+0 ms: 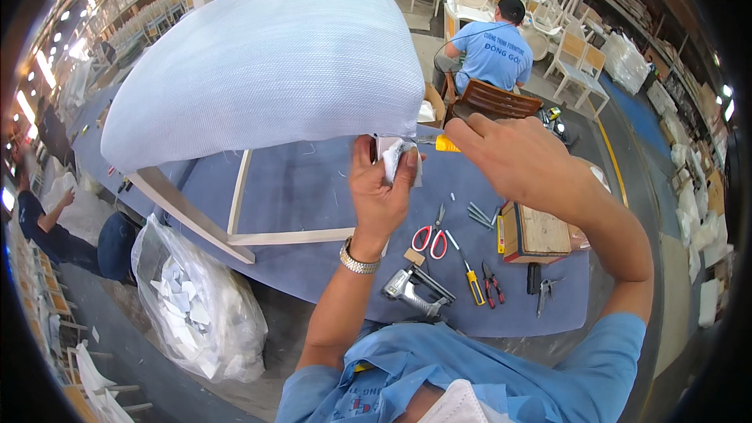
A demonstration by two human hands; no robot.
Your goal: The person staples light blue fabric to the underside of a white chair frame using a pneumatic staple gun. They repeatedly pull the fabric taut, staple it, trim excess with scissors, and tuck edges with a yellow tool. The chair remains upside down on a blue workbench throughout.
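A chair (270,63) with a curved seat or back covered in pale woven mesh rests on the table, its bare wooden legs showing below. My left hand (380,196) is closed at the mesh's lower right corner, its thumb and fingers pinching a folded white piece of fabric (392,158). From the right, my right hand (521,158) grips a yellow-handled screwdriver (446,143). The tool's thin shaft points left and reaches the corner just above my left fingertips. Where exactly its tip touches is too small to tell.
On the blue-grey table (540,309) lie red-handled scissors (431,239), a staple gun (415,288), another yellow screwdriver (475,283), pliers (492,283) and a wooden box (536,233). A plastic bag of white scraps (200,305) stands left. A seated co-worker (493,47) is ahead.
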